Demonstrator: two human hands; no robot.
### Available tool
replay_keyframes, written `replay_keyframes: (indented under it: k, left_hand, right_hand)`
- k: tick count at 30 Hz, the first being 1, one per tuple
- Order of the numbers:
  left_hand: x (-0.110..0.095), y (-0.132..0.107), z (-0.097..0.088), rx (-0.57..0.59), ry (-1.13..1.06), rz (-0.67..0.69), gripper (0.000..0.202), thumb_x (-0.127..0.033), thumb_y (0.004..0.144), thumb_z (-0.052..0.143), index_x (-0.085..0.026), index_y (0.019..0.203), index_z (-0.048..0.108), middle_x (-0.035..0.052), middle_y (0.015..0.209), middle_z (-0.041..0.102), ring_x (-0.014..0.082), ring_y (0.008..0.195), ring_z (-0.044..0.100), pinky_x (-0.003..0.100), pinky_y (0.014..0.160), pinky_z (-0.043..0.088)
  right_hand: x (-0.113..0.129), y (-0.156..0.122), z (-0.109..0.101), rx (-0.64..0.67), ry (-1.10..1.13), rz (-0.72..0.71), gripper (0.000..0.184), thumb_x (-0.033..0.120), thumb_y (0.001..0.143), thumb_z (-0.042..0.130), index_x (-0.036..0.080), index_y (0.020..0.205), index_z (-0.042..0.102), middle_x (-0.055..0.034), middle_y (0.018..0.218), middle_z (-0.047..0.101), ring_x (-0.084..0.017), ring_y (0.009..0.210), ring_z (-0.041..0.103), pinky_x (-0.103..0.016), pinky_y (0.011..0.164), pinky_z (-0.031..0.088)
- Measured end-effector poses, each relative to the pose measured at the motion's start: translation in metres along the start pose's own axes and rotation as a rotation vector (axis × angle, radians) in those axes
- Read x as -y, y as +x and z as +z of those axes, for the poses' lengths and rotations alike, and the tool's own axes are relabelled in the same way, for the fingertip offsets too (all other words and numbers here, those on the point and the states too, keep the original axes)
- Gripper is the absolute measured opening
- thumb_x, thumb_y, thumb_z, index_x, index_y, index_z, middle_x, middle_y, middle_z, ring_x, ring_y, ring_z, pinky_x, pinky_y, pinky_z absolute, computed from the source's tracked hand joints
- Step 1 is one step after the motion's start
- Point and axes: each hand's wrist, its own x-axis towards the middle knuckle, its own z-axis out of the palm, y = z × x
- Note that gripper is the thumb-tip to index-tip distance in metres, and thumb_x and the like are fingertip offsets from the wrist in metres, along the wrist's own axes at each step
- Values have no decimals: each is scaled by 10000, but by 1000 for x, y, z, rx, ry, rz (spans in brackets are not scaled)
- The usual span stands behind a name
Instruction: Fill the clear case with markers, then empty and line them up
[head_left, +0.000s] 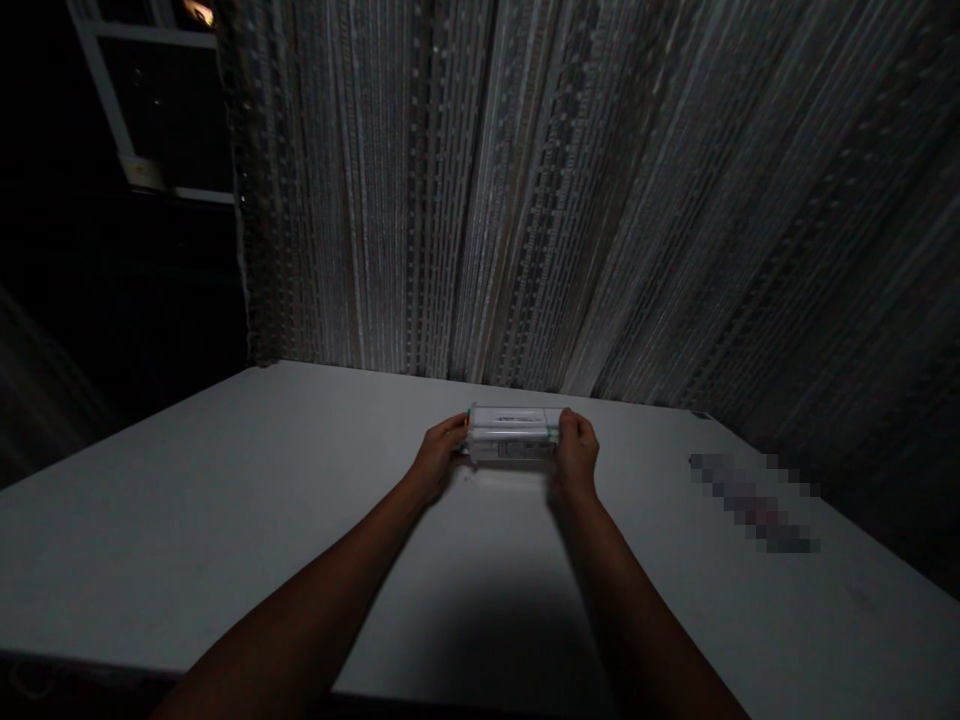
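Observation:
Both my arms reach forward over a white table (pixel 225 500). A small white rectangular pack (pixel 514 436), banded at its ends, is held just above the far part of the tabletop. My left hand (pixel 439 455) grips its left end with curled fingers. My right hand (pixel 577 452) clasps its right end the same way. The lighting is dim and the print on the pack is unreadable.
A tall wall of tightly stacked flat sheets (pixel 600 200) rises right behind the table's far edge. A blurred patch (pixel 754 500) lies on the table at the right. A dark window frame (pixel 142 120) stands at the upper left.

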Motion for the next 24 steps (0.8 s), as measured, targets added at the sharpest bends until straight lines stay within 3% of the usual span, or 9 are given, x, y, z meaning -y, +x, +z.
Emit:
replay_keyframes:
  k: [4, 11, 24]
  left_hand:
    - [-2, 1, -3, 58, 2, -7, 389, -281, 623, 663, -114, 972, 617, 84, 913, 628, 156, 714, 570, 228, 551, 467]
    - [-2, 1, -6, 54, 5, -82, 311, -205, 583, 660, -124, 877, 596, 49, 780, 602, 164, 640, 579, 263, 485, 512]
    - [-7, 0, -9, 35, -28, -210, 228, -71, 531, 641, -139, 697, 500, 20, 720, 575, 175, 554, 600, 369, 474, 558]
  right_hand:
    - [-8, 2, 0, 21, 26, 58, 402, 504, 625, 561, 157, 829, 564, -21, 805, 563, -164, 773, 518, -276, 672, 414]
    - [-7, 1, 1, 51, 7, 6, 382, 493, 631, 566, 157, 812, 568, -25, 809, 575, -167, 785, 523, -280, 693, 410]
    - [1, 2, 1, 21, 27, -29, 330, 445, 576, 575, 154, 733, 569, -12, 737, 575, -169, 760, 527, -298, 719, 404]
